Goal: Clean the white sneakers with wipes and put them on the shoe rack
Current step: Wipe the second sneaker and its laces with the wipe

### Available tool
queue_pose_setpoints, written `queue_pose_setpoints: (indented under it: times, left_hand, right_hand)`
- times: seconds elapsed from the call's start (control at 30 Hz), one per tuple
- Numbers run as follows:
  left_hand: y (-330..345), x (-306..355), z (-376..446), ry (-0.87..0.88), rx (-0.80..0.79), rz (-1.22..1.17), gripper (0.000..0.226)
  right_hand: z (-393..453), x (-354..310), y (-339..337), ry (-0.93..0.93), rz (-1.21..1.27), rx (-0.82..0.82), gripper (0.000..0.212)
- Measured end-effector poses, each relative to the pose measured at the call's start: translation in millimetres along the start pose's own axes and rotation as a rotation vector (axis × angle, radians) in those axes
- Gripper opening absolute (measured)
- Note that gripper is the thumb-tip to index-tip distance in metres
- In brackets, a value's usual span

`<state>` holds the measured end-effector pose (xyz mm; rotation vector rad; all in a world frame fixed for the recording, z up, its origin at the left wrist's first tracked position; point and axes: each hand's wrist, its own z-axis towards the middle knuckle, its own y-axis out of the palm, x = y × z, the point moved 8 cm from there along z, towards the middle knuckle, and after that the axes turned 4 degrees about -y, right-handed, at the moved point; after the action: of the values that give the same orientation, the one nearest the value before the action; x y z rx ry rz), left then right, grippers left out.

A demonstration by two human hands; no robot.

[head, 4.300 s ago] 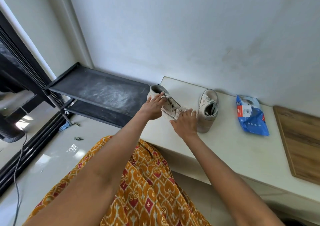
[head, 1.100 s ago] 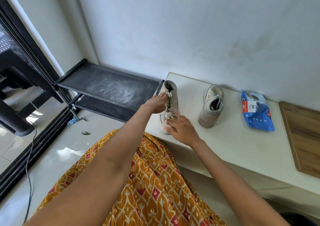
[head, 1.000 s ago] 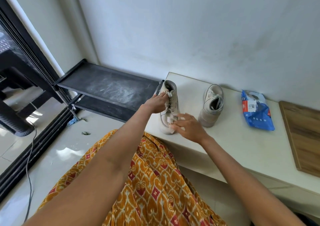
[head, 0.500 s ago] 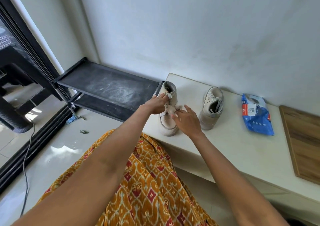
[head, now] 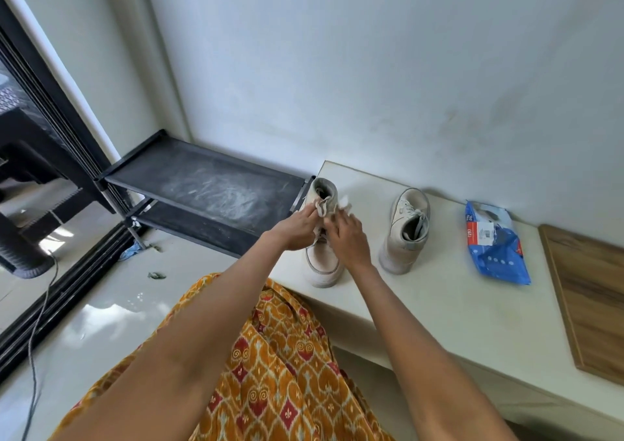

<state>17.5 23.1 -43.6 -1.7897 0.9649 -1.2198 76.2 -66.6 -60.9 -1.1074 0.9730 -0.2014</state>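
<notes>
From the head camera, two white sneakers stand on a pale ledge (head: pixel 439 309) against the wall. The left sneaker (head: pixel 322 261) sits at the ledge's 9 o'clock end, toe pointing toward the person, and both hands meet over its laces. The left hand (head: pixel 297 229) curls its fingers on the tongue and laces from the 9 o'clock side. The right hand (head: pixel 347 238) is bunched around a white wipe (head: pixel 344 201), a corner of which pokes out past the fingertips at 12 o'clock, pressed to the shoe's upper. The right sneaker (head: pixel 405 231) stands untouched just beside, at 3 o'clock of the first. Further toward 3 o'clock lies the blue wipes packet (head: pixel 494 255), then a wooden board (head: pixel 594 292) at the frame's edge. At 9 o'clock of the ledge, touching its end, is the black two-tier shoe rack (head: pixel 202 187), its top shelf dusty. An orange patterned skirt (head: pixel 277 373) fills the 6 o'clock foreground.
</notes>
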Motion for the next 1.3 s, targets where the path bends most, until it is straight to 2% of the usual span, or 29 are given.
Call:
queue_pose_setpoints:
  times: [0.13,0.23,0.33,0.43,0.5,0.6,0.73,0.8,0.87,0.97,1.03,1.13,1.3]
  left_hand:
    - [10,0,-2,0.039,0.059,0.06,0.072]
    - [10,-2,-5,0.032,0.071,0.071,0.074]
    - [8,-5,-9,0.027,0.054,0.028,0.074]
    - [6,-4,-11,0.019,0.029,-0.049,0.074]
    - [5,-2,-10,0.009,0.022,-0.074,0.069]
    - [7,-4,-9,-0.001,0.008,-0.096,0.067]
    - [7,-3,-12,0.015,0.018,-0.099,0.07]
    - [6,1,-14,0.025,0.036,-0.103,0.068]
    - [5,5,-17,0.029,0.045,-0.12,0.067]
    - [7,7,-21,0.02,0.033,-0.139,0.064]
    - [8,7,-23,0.008,0.012,-0.132,0.063]
    - [9,5,-21,-0.014,-0.028,-0.103,0.063]
    - [8,5,-16,-0.091,-0.077,-0.092,0.062]
  right_hand:
    - [-35,14,-16,-0.201,-0.154,0.124,0.031]
    - [-22,21,-33,-0.161,-0.253,0.128,0.041]
    - [3,7,-48,-0.011,-0.027,0.228,0.033]
    - [23,-9,-22,0.078,0.206,0.106,0.046]
    - [16,-5,1,0.131,0.263,0.054,0.05]
    - [-25,1,10,0.0,0.179,0.087,0.045]
    - [-62,2,7,-0.227,0.015,0.013,0.046]
    - [-59,-2,-5,-0.281,-0.006,0.05,0.034]
    - [-43,-2,-20,-0.227,0.052,0.168,0.023]
    - [-7,6,-35,0.027,0.231,0.309,0.025]
    - [21,13,-26,0.194,0.302,0.189,0.032]
    - [38,20,-9,0.343,0.418,-0.017,0.037]
    - [10,23,-4,0.337,0.4,-0.069,0.044]
